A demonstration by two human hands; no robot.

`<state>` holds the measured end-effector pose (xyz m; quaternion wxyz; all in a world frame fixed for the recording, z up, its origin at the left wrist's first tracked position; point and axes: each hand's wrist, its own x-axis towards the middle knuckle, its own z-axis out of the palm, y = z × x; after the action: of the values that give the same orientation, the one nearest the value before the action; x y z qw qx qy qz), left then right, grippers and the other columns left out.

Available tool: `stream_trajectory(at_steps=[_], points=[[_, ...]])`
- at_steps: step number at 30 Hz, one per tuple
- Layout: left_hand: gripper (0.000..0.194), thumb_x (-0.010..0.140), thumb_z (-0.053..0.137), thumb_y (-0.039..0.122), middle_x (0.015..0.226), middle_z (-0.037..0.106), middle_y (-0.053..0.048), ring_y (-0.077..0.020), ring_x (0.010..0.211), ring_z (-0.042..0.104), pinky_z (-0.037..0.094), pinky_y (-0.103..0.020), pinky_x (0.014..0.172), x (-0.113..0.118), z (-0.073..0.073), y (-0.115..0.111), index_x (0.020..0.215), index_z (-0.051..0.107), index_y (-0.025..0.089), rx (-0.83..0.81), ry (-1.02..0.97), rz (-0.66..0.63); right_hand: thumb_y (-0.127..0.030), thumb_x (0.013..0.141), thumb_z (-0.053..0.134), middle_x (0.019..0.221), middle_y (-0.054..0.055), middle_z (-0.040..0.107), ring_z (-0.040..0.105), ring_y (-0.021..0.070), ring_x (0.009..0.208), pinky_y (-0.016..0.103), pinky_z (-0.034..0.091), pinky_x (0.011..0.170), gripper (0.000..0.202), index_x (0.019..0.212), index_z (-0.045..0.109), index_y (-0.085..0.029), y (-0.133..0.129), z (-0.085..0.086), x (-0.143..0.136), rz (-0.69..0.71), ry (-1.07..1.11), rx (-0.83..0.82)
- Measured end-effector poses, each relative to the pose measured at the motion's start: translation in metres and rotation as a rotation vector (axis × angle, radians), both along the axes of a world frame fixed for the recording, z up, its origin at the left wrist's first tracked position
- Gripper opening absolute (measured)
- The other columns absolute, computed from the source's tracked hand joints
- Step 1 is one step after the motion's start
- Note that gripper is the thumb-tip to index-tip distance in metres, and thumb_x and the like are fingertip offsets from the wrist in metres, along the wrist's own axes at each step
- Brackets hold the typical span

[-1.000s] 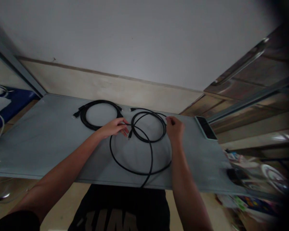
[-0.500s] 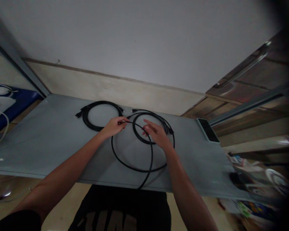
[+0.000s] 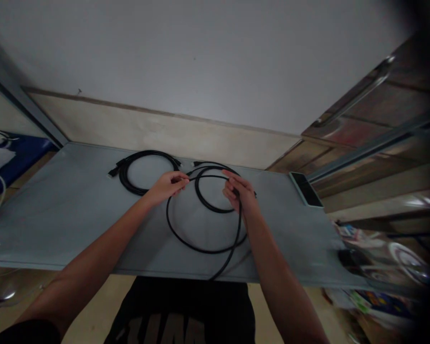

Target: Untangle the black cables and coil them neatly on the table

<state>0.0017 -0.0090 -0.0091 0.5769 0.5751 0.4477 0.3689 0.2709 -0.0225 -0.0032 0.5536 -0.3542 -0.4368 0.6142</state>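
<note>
A black cable (image 3: 210,251) lies in a wide loop on the grey table, one stretch hanging over the front edge. My left hand (image 3: 172,184) pinches this cable between thumb and fingers. Farther right, my right hand (image 3: 239,191) has its fingers closed round the same cable, which spans the gap between both hands and drops down below the right one. Behind my right hand rests a coiled black cable (image 3: 205,204), partly covered by it. To the left lies another coiled black cable (image 3: 123,180) with its plug ends showing.
The grey table (image 3: 75,205) stands against a pale wall (image 3: 172,131). A phone (image 3: 306,189) lies near its right end. Beyond that end is assorted clutter (image 3: 376,263). A blue surface with white items (image 3: 2,155) is at the far left.
My right hand has moved right and its fingers have closed on the cable. The stretch between my hands is now straighter. My left hand still holds on.
</note>
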Motion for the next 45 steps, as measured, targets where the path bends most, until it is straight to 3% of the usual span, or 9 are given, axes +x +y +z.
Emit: stream_trajectory(at_steps=[4, 7, 13, 20, 24, 30, 35, 40, 45], points=[[0.035, 0.081, 0.072, 0.034, 0.067, 0.049, 0.004, -0.0052, 0.049, 0.040, 0.029, -0.019, 0.045, 0.002, 0.002, -0.005, 0.111, 0.063, 0.017, -0.141, -0.183, -0.133, -0.025, 0.079, 0.072, 0.064, -0.006, 0.041, 0.030, 0.0051, 0.046, 0.020, 0.031, 0.041, 0.022, 0.100, 0.073, -0.018, 0.013, 0.002, 0.027, -0.335, 0.146, 0.083], [0.038, 0.083, 0.070, 0.034, 0.068, 0.050, 0.003, -0.0065, 0.052, 0.043, 0.031, -0.019, 0.047, 0.002, 0.001, -0.006, 0.116, 0.062, 0.019, -0.097, -0.132, -0.157, -0.023, 0.080, 0.070, 0.063, -0.006, 0.043, 0.028, 0.0048, 0.046, 0.018, 0.030, 0.040, 0.014, 0.093, 0.071, -0.019, 0.021, 0.000, 0.050, -0.521, 0.169, 0.100], [0.020, 0.082, 0.065, 0.026, 0.068, 0.054, 0.002, -0.0059, 0.051, 0.041, 0.028, -0.018, 0.045, -0.006, 0.002, 0.003, 0.098, 0.066, 0.015, 0.037, 0.117, -0.012, -0.025, 0.079, 0.067, 0.056, -0.009, 0.036, 0.020, 0.0037, 0.038, 0.018, 0.018, 0.034, 0.016, 0.093, 0.069, -0.018, 0.020, -0.005, 0.059, -0.237, -0.055, -0.073], [0.015, 0.080, 0.066, 0.025, 0.060, 0.047, 0.005, -0.0051, 0.044, 0.035, 0.020, -0.020, 0.041, -0.020, 0.004, 0.014, 0.093, 0.064, 0.018, -0.056, -0.016, 0.092, -0.036, 0.082, 0.067, 0.049, -0.012, 0.029, 0.021, 0.0054, 0.035, 0.021, 0.013, 0.035, 0.025, 0.102, 0.064, -0.021, 0.005, 0.007, 0.059, 0.082, -0.432, -0.209], [0.020, 0.080, 0.070, 0.032, 0.059, 0.045, 0.005, -0.0050, 0.044, 0.035, 0.020, -0.020, 0.040, -0.029, 0.005, 0.014, 0.093, 0.067, 0.017, -0.041, 0.003, 0.019, -0.040, 0.080, 0.068, 0.048, -0.013, 0.028, 0.019, 0.0060, 0.036, 0.023, 0.017, 0.037, 0.041, 0.117, 0.064, -0.022, 0.008, 0.008, 0.055, -0.069, -0.391, -0.062], [0.041, 0.079, 0.074, 0.040, 0.067, 0.053, 0.001, -0.0067, 0.051, 0.043, 0.028, -0.018, 0.043, -0.035, 0.017, 0.007, 0.113, 0.070, 0.017, -0.110, 0.134, -0.300, -0.045, 0.077, 0.071, 0.047, -0.009, 0.033, 0.022, 0.0070, 0.038, 0.026, 0.019, 0.038, 0.028, 0.091, 0.068, -0.021, 0.020, -0.003, 0.067, -0.461, -0.373, 0.071], [0.046, 0.084, 0.067, 0.038, 0.067, 0.052, 0.002, -0.0074, 0.052, 0.043, 0.029, -0.018, 0.044, -0.026, 0.014, 0.007, 0.125, 0.064, 0.017, -0.085, 0.112, -0.160, -0.048, 0.079, 0.065, 0.051, -0.009, 0.032, 0.023, 0.0077, 0.038, 0.024, 0.021, 0.036, 0.025, 0.084, 0.059, -0.024, 0.029, -0.018, 0.089, -0.899, -0.248, 0.151], [0.034, 0.083, 0.065, 0.033, 0.070, 0.055, 0.000, -0.0086, 0.055, 0.047, 0.029, -0.018, 0.044, -0.024, 0.005, 0.011, 0.113, 0.069, 0.017, -0.027, 0.176, -0.097, -0.047, 0.077, 0.067, 0.050, -0.010, 0.028, 0.023, 0.0080, 0.038, 0.024, 0.021, 0.036, 0.026, 0.083, 0.060, -0.023, 0.030, -0.019, 0.092, -0.836, -0.260, 0.090], [0.029, 0.077, 0.070, 0.033, 0.066, 0.058, 0.000, -0.0096, 0.052, 0.047, 0.026, -0.020, 0.044, -0.040, 0.006, 0.012, 0.101, 0.073, 0.018, -0.138, 0.240, -0.336, -0.055, 0.073, 0.072, 0.046, -0.009, 0.036, 0.028, 0.0093, 0.038, 0.026, 0.028, 0.038, 0.043, 0.091, 0.065, -0.018, 0.030, -0.021, 0.094, -0.684, -0.537, 0.023]])
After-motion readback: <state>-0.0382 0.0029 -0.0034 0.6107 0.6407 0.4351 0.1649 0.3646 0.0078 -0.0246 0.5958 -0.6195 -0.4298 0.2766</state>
